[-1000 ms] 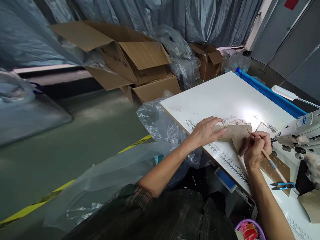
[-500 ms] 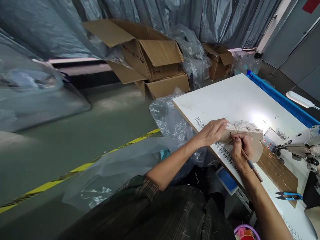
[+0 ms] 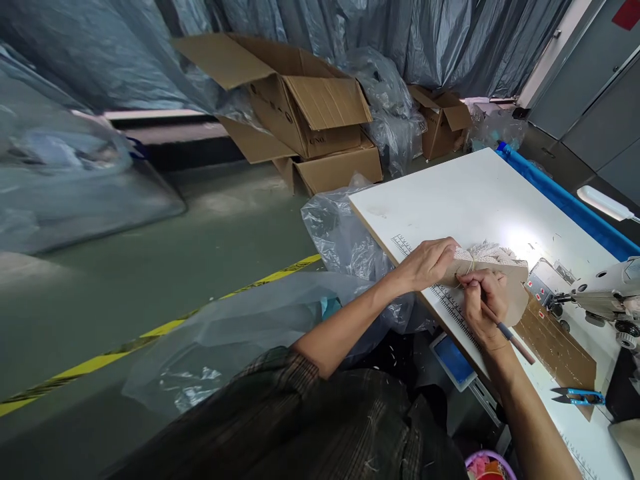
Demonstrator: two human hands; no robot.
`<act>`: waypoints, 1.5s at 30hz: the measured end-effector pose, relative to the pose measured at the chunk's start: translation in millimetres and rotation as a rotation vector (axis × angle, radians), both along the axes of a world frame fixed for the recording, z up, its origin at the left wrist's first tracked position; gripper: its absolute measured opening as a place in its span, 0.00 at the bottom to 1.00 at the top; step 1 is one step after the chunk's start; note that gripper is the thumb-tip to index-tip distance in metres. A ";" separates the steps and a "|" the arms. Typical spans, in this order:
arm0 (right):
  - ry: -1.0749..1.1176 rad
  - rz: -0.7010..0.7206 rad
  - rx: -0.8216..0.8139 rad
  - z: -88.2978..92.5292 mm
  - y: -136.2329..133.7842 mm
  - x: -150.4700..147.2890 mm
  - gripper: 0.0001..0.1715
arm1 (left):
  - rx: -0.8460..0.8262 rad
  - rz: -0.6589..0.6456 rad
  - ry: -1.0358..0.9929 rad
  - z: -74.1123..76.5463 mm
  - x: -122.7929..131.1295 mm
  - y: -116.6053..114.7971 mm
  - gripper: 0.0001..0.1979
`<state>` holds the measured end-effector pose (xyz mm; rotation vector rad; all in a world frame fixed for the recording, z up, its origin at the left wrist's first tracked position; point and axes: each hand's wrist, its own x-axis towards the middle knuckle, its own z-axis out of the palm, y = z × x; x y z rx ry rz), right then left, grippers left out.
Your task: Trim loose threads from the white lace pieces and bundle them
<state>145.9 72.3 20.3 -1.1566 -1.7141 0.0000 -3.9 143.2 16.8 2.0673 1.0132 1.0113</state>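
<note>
My left hand (image 3: 429,263) is closed on the left end of a beige card (image 3: 515,288), which it holds at the front edge of the white table. White lace trim (image 3: 493,252) lies along the card's upper side, and a thin string (image 3: 471,261) runs across both. In my right hand (image 3: 486,300) is a slim pen (image 3: 507,333), brown with a grey band, its back end pointing down to the right. The fingertips of that hand press on the card's face near the string. The pen's tip is hidden by the fingers.
A sewing machine (image 3: 607,290) stands at the right, with a brown board (image 3: 557,343) and blue thread snips (image 3: 579,396) nearer me. Printed rulers mark the white table (image 3: 445,193). Cardboard boxes (image 3: 320,107) and plastic bags (image 3: 345,227) lie beyond the table's left side.
My right fingers have shifted slightly left on the card, and the pen's back end has swung a little to the right. My left hand keeps its grip. The view has moved slightly.
</note>
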 end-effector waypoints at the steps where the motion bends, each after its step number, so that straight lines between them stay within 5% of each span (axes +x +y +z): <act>1: 0.073 -0.021 -0.017 1.1 -0.7 0.7 0.13 | 0.003 -0.002 -0.001 -0.7 0.2 0.4 0.21; 7: 0.462 -0.288 0.025 12.7 -2.9 9.1 0.20 | 0.001 0.023 0.011 -1.6 0.5 1.8 0.22; 13: 0.415 -0.169 -0.024 8.4 -6.0 7.2 0.17 | -0.016 0.094 0.037 -1.7 -0.2 0.3 0.24; 19: 0.377 -0.008 -0.132 -2.1 -17.2 11.5 0.11 | 0.145 -0.069 -0.025 -18.5 -0.8 -3.7 0.28; 28: 0.112 -0.075 -0.054 2.9 -17.8 3.7 0.14 | 0.194 -0.032 -0.002 -33.1 1.1 -1.0 0.28; 34: 0.059 -0.061 -0.058 -2.9 -17.3 4.8 0.14 | 0.194 -0.031 -0.011 -25.4 0.1 -5.2 0.27; 37: 0.221 -0.069 -0.108 -1.8 -17.1 7.0 0.14 | 0.157 -0.043 -0.005 -17.8 -1.7 -8.8 0.26; 41: 0.518 -0.229 -0.036 12.2 -14.3 8.2 0.14 | 0.114 -0.028 0.005 -13.5 -3.5 -8.6 0.28; 45: 0.390 -0.380 0.031 26.0 -28.4 9.6 0.18 | 0.188 -0.121 -0.045 -9.5 -6.0 -5.5 0.34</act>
